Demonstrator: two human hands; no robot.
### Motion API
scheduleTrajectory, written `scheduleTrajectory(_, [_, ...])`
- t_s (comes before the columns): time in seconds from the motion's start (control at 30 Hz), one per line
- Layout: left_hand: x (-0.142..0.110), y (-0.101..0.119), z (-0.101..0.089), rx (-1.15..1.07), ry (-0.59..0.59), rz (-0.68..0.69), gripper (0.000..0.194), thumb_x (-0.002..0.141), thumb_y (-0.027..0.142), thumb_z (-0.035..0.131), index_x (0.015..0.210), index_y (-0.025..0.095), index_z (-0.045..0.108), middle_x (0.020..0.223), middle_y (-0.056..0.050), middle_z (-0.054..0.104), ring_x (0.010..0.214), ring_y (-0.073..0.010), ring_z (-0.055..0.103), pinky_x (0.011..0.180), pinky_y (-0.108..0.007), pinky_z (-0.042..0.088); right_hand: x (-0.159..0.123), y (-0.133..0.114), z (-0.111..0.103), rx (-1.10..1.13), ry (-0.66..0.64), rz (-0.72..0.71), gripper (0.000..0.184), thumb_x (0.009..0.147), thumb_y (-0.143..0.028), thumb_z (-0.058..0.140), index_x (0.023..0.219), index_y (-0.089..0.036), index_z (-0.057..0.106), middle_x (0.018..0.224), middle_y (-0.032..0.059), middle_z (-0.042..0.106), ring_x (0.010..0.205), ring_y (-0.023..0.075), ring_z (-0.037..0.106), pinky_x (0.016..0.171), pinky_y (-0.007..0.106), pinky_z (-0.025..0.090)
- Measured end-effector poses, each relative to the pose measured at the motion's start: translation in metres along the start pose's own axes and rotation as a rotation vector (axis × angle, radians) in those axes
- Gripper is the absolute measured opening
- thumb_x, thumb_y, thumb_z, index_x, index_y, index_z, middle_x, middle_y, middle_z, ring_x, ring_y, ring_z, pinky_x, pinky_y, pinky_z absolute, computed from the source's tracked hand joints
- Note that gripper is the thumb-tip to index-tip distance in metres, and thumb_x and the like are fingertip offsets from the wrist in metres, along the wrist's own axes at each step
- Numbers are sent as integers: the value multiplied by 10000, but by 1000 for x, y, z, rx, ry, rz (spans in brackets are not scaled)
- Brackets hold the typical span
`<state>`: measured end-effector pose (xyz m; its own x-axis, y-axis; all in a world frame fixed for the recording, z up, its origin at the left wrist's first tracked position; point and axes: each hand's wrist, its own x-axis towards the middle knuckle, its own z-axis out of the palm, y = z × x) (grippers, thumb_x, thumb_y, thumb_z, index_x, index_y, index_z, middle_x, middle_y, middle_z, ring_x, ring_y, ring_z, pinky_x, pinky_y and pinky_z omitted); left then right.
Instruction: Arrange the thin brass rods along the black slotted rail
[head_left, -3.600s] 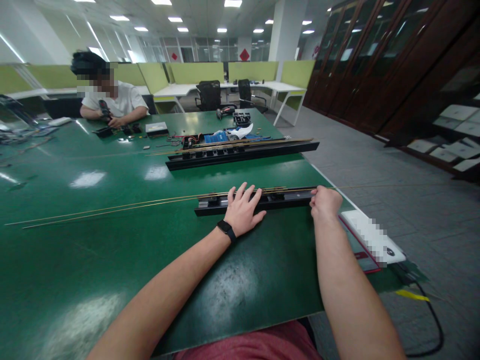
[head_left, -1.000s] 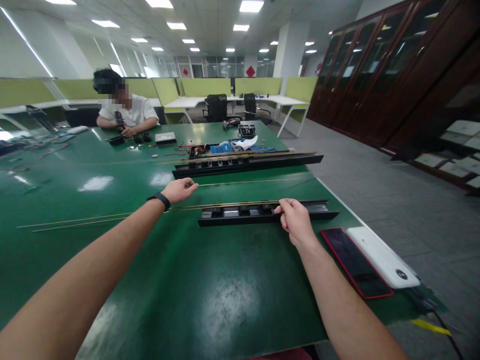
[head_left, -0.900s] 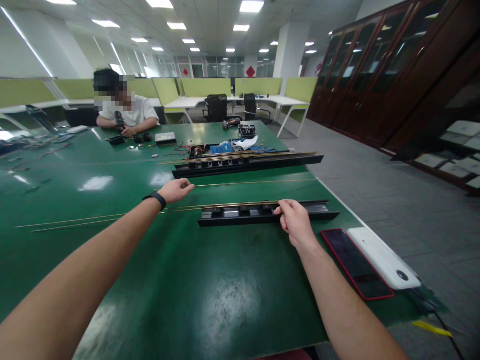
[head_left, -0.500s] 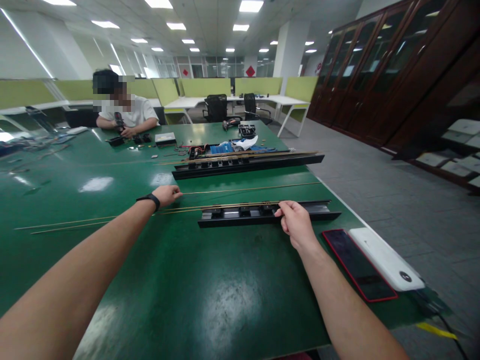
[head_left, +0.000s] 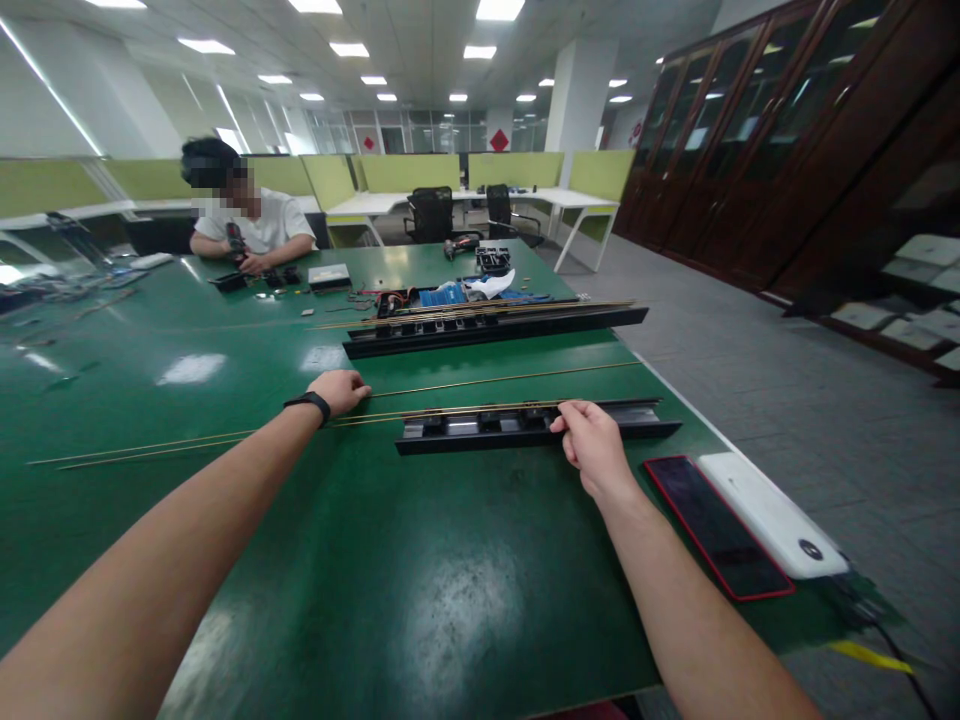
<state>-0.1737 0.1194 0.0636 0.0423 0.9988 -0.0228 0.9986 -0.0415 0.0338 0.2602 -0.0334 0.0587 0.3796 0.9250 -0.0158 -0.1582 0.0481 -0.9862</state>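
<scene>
A black channel-shaped rail [head_left: 480,436] lies across the green table in front of me. Thin brass-coloured rods [head_left: 450,411] run along its top and stick out far to the left. My right hand [head_left: 589,435] pinches the right-hand ends of these rods above the rail. Beyond the rail, my left hand [head_left: 341,391] is closed on the near end of a single thin brass rod [head_left: 495,379], which stretches right toward the table's edge. The fingertips of my left hand are partly turned from view.
A second black rail [head_left: 510,328] with several rods on it lies farther back. Behind it are a blue bundle [head_left: 439,297] and a power drill [head_left: 461,246]. A red-edged phone [head_left: 716,525] and a white device [head_left: 772,515] lie at right. A co-worker [head_left: 251,220] sits across the table.
My left hand has left the rail, where it lay spread, and now holds a single rod behind it, lately lowered toward me. My right hand has moved left along the rail.
</scene>
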Motion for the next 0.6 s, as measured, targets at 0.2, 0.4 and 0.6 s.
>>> scheduleTrajectory(0.2, [-18, 40, -22, -34, 99, 89, 505, 933, 602, 419, 1040, 227, 740, 1034, -87, 770, 952, -267, 695, 792, -330, 489, 7, 0, -8, 17, 114, 4, 255, 800, -387, 731, 894, -192, 597, 644, -7, 657, 297, 61, 392, 262, 177, 173])
scheduleTrajectory(0.4, [-73, 111, -24, -136, 273, 330, 615, 985, 679, 370, 1132, 194, 718, 1159, -108, 738, 1086, -261, 669, 935, -348, 492, 14, 6, -13, 21, 147, 42, 232, 789, -353, 730, 891, -196, 594, 643, 2, 661, 293, 65, 385, 262, 176, 174])
scheduleTrajectory(0.6, [-112, 163, -11, -119, 334, 403, 606, 989, 672, 423, 1299, 196, 631, 1215, -127, 706, 1142, -281, 650, 998, -389, 460, 22, 8, -20, 41, 276, 16, 160, 769, -281, 691, 828, -198, 568, 585, -22, 615, 290, 71, 392, 264, 169, 174])
